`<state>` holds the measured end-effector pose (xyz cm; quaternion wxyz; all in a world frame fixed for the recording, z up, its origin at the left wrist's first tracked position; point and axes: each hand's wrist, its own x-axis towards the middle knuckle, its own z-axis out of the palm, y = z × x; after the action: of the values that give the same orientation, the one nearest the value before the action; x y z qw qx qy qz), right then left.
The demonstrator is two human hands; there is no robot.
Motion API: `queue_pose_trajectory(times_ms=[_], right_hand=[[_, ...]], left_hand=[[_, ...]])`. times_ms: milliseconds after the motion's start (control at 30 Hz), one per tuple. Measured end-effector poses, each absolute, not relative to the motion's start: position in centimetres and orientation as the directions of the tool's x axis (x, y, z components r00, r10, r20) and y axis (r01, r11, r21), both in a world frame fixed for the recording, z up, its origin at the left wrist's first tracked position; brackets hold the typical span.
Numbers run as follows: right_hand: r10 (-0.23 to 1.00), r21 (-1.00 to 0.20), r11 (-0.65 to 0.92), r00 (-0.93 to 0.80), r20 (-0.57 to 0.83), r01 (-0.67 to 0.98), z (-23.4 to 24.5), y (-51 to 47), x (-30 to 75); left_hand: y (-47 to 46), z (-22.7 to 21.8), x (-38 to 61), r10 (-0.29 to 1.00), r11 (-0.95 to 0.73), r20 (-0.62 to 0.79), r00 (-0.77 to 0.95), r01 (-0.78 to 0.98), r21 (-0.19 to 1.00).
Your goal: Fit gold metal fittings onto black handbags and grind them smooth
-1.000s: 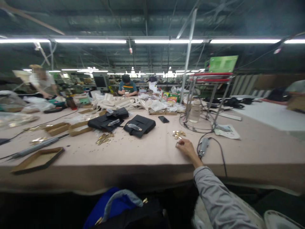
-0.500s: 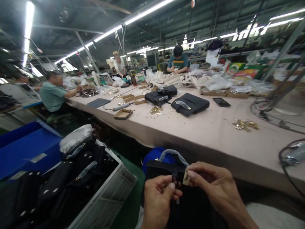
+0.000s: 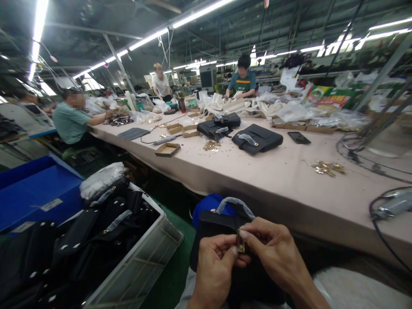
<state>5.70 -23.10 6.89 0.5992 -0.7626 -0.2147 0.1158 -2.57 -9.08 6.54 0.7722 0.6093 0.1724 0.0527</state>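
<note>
Bending both hands to one small piece, the person held a rectangular gold-toned metal fitting (image 3: pixel 241 241) over a black bag (image 3: pixel 204 231) at the front edge of the desk, low and apparently on the lap. The fingers of the right hand (image 3: pixel 273 246) grasped the fitting from one side, thumb across its face, while those of the left hand (image 3: pixel 214 262) closed on its opposite edge; whether they also pinched part of the bag, I could not tell. The bag's curved handle (image 3: pixel 236 201), wrapped in clear plastic, arched up just behind the knuckles. From where I stood, the step in hand looked like lining the fitting up with the bag, and the next move seemed to call for a steady left pinch and a small, careful adjustment by the right. On the pinkish-beige cloth-covered desk (image 3: pixel 280 193) lay a loose pile of gold-toned metal fittings (image 3: pixel 328 168), with a grey corded hand tool (image 3: pixel 397 204) well to its right. A pale grey plastic crate (image 3: pixel 161 244) of black bags stood to the person's left.
</note>
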Motion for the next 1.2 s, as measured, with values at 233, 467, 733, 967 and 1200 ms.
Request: queue_pose_trajectory(times_ms=[233,467,733,967,1200], right_hand=[[0.429,-0.937,-0.256,0.897,0.111,0.238,6.3,-23.0,5.3],[0.335,-0.901,-0.313,0.923,0.19,0.299,5.1,-22.4,3.0],[0.097,-0.996,-0.075,0.995,0.035,0.042,2.1,-22.4,0.3],[0.178,-0.994,-0.108,0.984,0.017,0.036,1.9,-23.0,-0.1],[0.256,-0.96,-0.151,0.947,0.194,0.237,2.3,-23.7,-0.5]], left_hand=[[-8.8,7.1,-2.9,0.202,0.319,-0.211,0.956,0.139,0.938],[-10.0,5.7,-3.2,0.352,0.33,-0.246,0.903,0.126,0.936],[-10.1,4.3,-4.0,0.28,0.322,-0.366,0.888,0.273,0.907],[-10.1,3.9,-3.3,0.368,0.397,-0.426,0.827,0.274,0.876],[-11.0,3.8,-3.5,0.39,0.4,-0.406,0.827,0.245,0.883]])
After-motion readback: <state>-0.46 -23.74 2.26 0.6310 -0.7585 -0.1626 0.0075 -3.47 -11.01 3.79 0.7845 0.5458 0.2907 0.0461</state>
